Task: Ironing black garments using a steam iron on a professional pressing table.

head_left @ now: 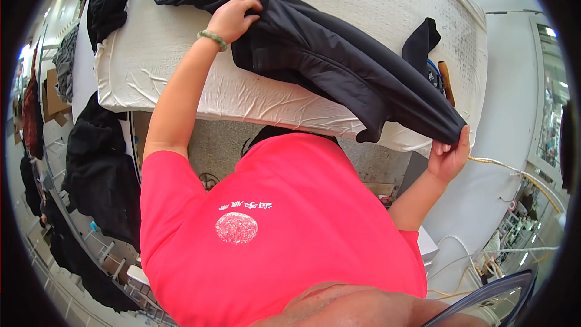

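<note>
A long black garment (327,48) with a smooth, shiny panel stretches across the white-covered table (175,79). It runs from the far left to the near right. At its upper left part my left hand (236,17) has its fingers curled onto the cloth, pinching it near a seam. My right hand (451,158) grips the narrow end of the garment at the table's near right corner, thumb on top. Between the hands the fabric lies drawn out lengthwise, with one flap hanging over the front edge.
Right of the garment is a tool with a brown handle (446,82), partly hidden by black cloth (422,42). Black clothes (100,163) hang at the left, and another dark piece (109,15) drapes over the table's left end. A cord (514,169) runs off to the right.
</note>
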The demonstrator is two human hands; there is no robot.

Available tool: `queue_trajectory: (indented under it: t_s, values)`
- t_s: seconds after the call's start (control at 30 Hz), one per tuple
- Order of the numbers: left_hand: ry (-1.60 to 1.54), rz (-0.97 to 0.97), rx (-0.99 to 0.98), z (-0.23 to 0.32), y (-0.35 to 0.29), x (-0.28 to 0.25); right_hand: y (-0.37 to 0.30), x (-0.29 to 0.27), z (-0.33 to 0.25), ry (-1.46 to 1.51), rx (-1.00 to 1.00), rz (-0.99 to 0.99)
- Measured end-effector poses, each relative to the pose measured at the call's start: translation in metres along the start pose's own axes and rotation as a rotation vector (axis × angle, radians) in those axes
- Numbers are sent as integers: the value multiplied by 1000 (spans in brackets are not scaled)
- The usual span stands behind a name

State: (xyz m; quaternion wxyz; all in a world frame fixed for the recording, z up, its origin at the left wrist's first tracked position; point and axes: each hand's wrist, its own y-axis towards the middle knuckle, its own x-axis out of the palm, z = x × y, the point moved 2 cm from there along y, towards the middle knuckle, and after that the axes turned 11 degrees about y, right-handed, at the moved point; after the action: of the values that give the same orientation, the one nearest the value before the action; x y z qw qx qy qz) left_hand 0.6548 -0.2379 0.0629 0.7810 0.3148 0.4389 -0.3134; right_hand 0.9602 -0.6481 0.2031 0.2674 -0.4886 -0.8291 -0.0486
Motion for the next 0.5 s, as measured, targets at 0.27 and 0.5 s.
queue_trajectory:
  t_s: [0.27,0.5]
  values:
    - [138,-131,-107,7,-6,-41,15,2,-34,14,-66,-39]
    - [236,-28,-127,8,-21,-18,47,27,-34,17,-27,-97]
